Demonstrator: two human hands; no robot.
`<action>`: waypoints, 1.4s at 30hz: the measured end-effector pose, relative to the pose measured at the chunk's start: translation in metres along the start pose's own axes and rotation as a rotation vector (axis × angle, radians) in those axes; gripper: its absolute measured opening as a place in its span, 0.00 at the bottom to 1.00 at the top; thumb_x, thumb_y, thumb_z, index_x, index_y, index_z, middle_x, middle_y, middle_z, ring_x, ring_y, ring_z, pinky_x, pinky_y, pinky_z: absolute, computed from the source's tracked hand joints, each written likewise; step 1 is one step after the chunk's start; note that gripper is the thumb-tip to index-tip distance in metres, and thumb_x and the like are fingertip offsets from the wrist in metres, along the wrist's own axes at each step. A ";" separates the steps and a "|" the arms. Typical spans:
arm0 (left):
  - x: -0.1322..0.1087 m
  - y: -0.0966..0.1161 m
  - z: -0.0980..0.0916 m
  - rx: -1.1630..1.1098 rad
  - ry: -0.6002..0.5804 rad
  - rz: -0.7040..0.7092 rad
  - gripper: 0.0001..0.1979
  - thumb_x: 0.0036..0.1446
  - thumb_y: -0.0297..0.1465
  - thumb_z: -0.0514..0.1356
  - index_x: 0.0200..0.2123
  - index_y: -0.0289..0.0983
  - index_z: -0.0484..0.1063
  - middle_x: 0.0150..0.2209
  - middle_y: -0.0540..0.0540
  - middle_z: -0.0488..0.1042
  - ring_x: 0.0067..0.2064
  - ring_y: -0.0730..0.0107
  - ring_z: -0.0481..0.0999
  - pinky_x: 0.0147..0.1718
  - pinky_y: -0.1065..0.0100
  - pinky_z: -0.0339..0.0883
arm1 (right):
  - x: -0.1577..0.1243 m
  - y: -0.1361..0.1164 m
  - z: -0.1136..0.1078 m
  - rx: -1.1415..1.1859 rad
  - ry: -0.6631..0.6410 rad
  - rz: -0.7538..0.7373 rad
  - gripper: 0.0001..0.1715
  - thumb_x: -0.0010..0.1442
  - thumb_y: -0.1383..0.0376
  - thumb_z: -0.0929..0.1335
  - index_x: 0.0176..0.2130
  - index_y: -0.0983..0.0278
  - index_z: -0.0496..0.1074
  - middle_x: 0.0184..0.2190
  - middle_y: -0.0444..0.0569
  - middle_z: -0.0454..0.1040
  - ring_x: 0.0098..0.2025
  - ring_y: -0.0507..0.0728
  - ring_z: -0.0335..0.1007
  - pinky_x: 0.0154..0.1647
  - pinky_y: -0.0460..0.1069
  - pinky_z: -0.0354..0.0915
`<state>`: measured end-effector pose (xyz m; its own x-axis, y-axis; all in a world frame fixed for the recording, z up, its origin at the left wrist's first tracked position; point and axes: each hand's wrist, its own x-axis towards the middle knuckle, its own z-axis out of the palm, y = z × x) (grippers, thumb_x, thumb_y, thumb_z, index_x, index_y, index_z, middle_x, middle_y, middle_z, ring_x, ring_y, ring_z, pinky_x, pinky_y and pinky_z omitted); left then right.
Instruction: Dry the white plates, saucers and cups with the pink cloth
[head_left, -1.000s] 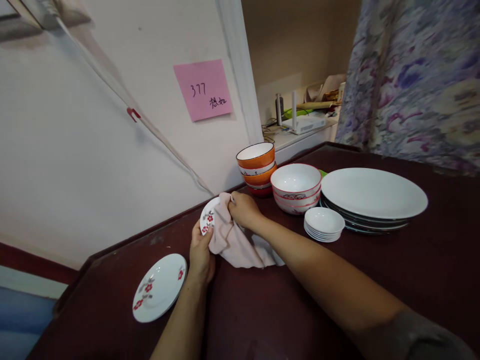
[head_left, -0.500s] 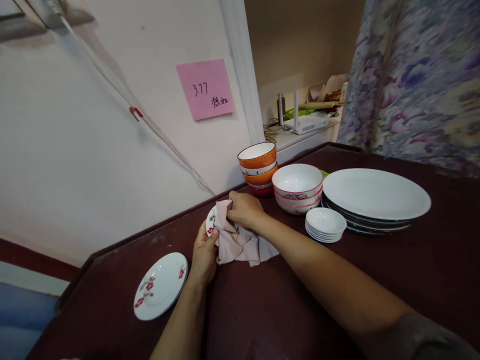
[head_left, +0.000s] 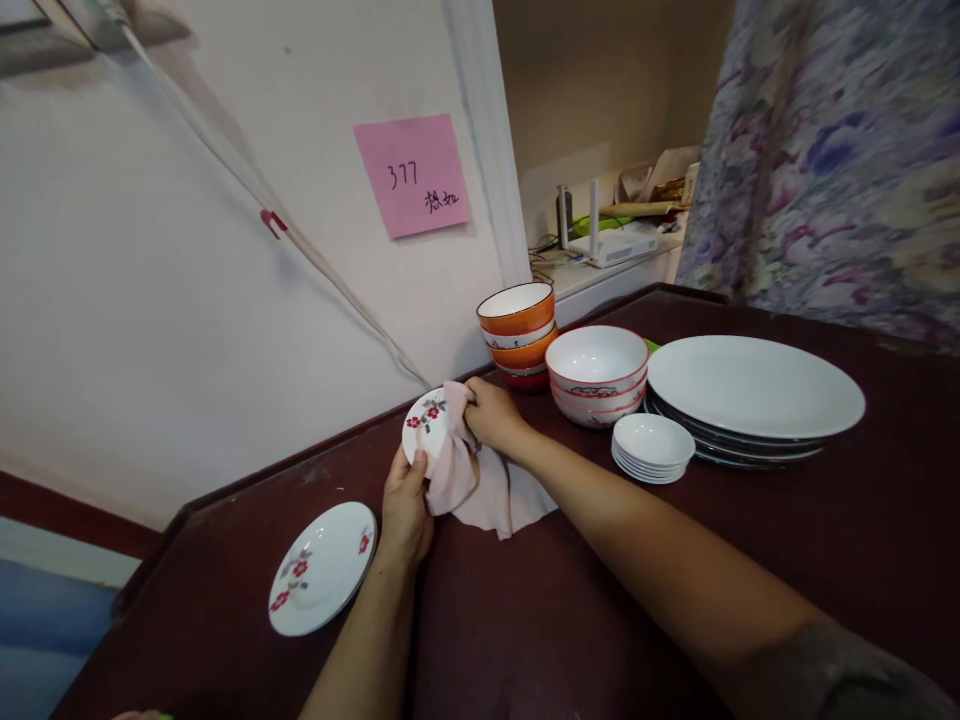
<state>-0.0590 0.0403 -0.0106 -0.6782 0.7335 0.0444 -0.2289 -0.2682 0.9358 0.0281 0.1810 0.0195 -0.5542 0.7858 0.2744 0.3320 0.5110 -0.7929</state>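
While the left hand [head_left: 405, 505] grips the lower edge of a small flowered plate [head_left: 426, 425], holding it tilted up above the dark surface [head_left: 570, 610], the right hand [head_left: 491, 415] is closed on a pink cloth [head_left: 480, 485] pressed against the plate's right side. Left of that plate, a matching flowered plate [head_left: 321, 568] lies flat. Right of it stand stacked orange bowls [head_left: 517, 330], white bowls [head_left: 596, 372], small saucers [head_left: 651, 447] and large plates [head_left: 754, 395].
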 end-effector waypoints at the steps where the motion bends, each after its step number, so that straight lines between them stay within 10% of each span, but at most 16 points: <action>1: -0.001 0.000 0.000 0.005 -0.012 -0.007 0.24 0.50 0.38 0.66 0.52 0.44 0.71 0.53 0.43 0.75 0.52 0.59 0.74 0.53 0.59 0.65 | -0.002 -0.002 -0.003 -0.035 -0.003 0.004 0.08 0.56 0.66 0.64 0.38 0.61 0.70 0.35 0.48 0.77 0.35 0.56 0.71 0.32 0.47 0.58; 8: 0.000 -0.003 -0.004 0.062 -0.115 -0.051 0.28 0.51 0.38 0.66 0.56 0.43 0.68 0.53 0.42 0.75 0.50 0.58 0.76 0.52 0.57 0.66 | -0.013 -0.016 -0.013 -0.282 -0.024 -0.064 0.13 0.55 0.60 0.67 0.40 0.64 0.68 0.39 0.56 0.75 0.40 0.61 0.70 0.36 0.50 0.60; 12: 0.000 -0.001 -0.003 0.031 -0.046 -0.033 0.26 0.51 0.37 0.66 0.54 0.43 0.70 0.50 0.44 0.77 0.50 0.59 0.76 0.53 0.58 0.66 | -0.011 -0.012 -0.005 -0.005 0.026 -0.148 0.05 0.55 0.68 0.64 0.35 0.65 0.69 0.38 0.55 0.74 0.41 0.58 0.68 0.42 0.50 0.60; 21: 0.002 -0.003 -0.005 0.016 -0.017 -0.007 0.25 0.51 0.37 0.66 0.53 0.41 0.70 0.50 0.43 0.76 0.49 0.61 0.76 0.52 0.60 0.66 | 0.002 0.000 0.009 0.363 -0.046 -0.134 0.22 0.52 0.77 0.57 0.37 0.66 0.74 0.30 0.45 0.76 0.35 0.53 0.70 0.34 0.44 0.63; 31: 0.000 -0.008 -0.009 0.222 -0.138 0.037 0.22 0.54 0.38 0.63 0.52 0.40 0.70 0.46 0.45 0.77 0.45 0.62 0.77 0.47 0.63 0.68 | -0.013 -0.026 -0.019 -0.073 -0.206 -0.361 0.08 0.47 0.72 0.65 0.28 0.62 0.73 0.32 0.47 0.74 0.33 0.53 0.65 0.29 0.46 0.53; 42: -0.004 0.002 0.002 0.048 -0.098 -0.032 0.25 0.54 0.48 0.60 0.48 0.37 0.71 0.46 0.41 0.77 0.43 0.59 0.77 0.38 0.60 0.73 | 0.015 -0.004 0.002 0.854 0.261 0.034 0.07 0.51 0.66 0.61 0.30 0.64 0.67 0.26 0.43 0.71 0.31 0.53 0.65 0.33 0.46 0.62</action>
<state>-0.0552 0.0379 -0.0078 -0.5993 0.7992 0.0461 -0.2137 -0.2152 0.9529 0.0171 0.1896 0.0261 -0.3283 0.9034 0.2760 -0.3947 0.1343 -0.9090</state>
